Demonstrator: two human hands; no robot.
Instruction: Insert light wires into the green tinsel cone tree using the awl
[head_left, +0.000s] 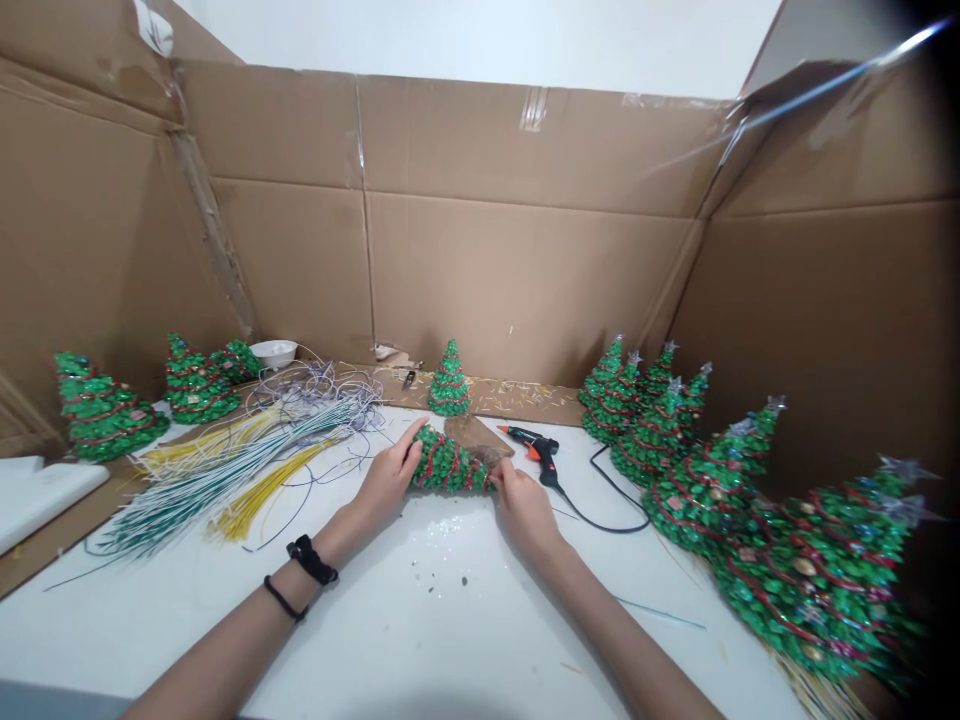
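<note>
Though the tree clamped between the left hand and right hand wears red garland, it seemingly lacks the ornaments on starred trees.

Two black bands, left forearm

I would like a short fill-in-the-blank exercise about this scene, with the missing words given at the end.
1. Of the left hand and the right hand, the one nearest the narrow tip of the held Christmas tree is the ____ one.
2. The nozzle of the glue gun has a tip coloured ____.
3. The wrist bands on the left arm are ____.
4. Several Christmas trees grouped at the right are topped with shiny ____.

Missing words: right; orange; black; stars.
</note>
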